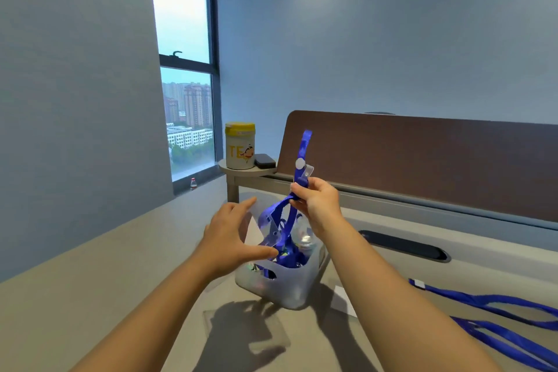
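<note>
While the right hand [317,202] pinches a blue lanyard [302,148], the left hand [232,232] stands open — fingers apart.

The blue lanyard [302,149] is a flat woven strap with 1 white round snap and a clear plastic tab beside it. Its free end stands up toward 12 o'clock, leaning slightly to 1 o'clock, pinched in the right hand [317,205]. Below the grip, 2 strands drop toward 6 o'clock into the basket [290,287]. The basket is translucent white plastic with an oval cut-out in its near wall. It stands upright on the table [120,296], full of tangled blue straps.
</note>
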`<control>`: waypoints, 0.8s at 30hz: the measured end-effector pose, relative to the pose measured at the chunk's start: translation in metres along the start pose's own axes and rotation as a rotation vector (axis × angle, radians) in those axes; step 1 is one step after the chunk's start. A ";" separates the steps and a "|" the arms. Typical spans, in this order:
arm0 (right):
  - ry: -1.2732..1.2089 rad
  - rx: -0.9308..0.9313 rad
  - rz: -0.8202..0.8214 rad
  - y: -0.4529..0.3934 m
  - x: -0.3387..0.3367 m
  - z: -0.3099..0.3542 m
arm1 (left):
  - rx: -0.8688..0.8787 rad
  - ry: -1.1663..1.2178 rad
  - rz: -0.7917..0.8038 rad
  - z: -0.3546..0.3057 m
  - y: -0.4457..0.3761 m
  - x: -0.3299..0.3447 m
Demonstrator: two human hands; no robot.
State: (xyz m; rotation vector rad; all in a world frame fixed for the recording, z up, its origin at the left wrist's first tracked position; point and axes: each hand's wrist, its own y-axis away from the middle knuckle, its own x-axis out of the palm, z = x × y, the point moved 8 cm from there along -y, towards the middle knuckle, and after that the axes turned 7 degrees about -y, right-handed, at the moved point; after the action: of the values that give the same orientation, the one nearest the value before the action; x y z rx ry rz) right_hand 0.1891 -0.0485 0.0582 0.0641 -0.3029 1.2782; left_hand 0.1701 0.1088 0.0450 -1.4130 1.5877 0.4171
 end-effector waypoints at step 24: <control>0.722 0.017 -0.047 0.169 -0.193 0.020 | 0.268 0.040 0.301 -0.145 0.100 0.114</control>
State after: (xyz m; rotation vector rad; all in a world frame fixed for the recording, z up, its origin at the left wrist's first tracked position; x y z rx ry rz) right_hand -0.0243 -0.1829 0.0069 -0.3687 0.3291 1.1766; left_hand 0.0316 -0.0407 -0.0058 -0.9896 1.8211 0.3369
